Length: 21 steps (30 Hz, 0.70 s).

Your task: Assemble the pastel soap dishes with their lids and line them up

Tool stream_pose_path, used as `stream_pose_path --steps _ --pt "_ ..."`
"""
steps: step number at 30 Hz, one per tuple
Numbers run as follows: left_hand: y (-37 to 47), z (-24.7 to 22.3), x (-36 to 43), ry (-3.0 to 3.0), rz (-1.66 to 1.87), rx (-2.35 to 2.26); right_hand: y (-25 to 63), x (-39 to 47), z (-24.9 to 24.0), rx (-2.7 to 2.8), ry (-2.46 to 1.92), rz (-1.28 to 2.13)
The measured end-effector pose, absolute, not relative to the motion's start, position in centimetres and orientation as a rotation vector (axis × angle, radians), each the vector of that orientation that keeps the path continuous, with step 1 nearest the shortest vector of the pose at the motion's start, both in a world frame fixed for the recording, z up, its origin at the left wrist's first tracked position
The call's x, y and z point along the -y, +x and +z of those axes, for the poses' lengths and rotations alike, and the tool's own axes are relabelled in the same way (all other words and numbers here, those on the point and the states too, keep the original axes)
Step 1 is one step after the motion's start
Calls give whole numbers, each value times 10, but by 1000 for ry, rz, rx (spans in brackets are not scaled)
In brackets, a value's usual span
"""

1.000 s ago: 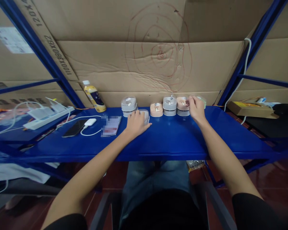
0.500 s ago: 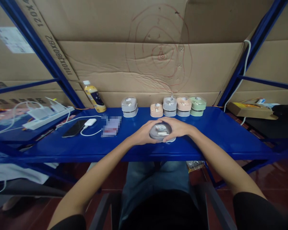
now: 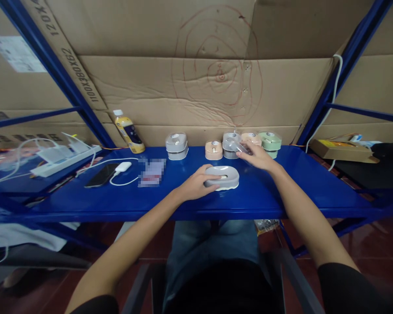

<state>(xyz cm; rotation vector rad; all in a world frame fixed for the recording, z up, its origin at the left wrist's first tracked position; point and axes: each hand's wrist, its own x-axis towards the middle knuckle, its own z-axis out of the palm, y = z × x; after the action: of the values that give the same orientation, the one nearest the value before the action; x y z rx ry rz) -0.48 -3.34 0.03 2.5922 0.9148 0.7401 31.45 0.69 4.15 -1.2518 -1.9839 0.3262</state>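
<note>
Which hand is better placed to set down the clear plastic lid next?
Probably the right hand: it holds the clear plastic lid, while the left hand grips the grey oval plastic box.

Dish (image 3: 229, 184) on the surface (image 3: 265, 196), row of boxes (image 3: 231, 153) behind, phone (image 3: 100, 176) to the left, bottle (image 3: 130, 134) behind the phone

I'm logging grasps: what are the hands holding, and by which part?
The left hand holds the grey box by its left end; the right hand holds a blurred clear lid, apparently by its right side.
</note>
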Motion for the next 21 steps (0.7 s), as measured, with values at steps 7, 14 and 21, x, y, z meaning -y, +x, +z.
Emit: stream_pose_path --steps 7,14,21 --pt "-17 7 29 2493 1021 -1163 315 -11 39 1970 -1290 306" --pt "-39 1 38 2407 971 -1375 315 -11 38 1976 -1299 372" --pt "-3 -4 54 2593 767 -1142 310 -6 39 1994 -1314 393"
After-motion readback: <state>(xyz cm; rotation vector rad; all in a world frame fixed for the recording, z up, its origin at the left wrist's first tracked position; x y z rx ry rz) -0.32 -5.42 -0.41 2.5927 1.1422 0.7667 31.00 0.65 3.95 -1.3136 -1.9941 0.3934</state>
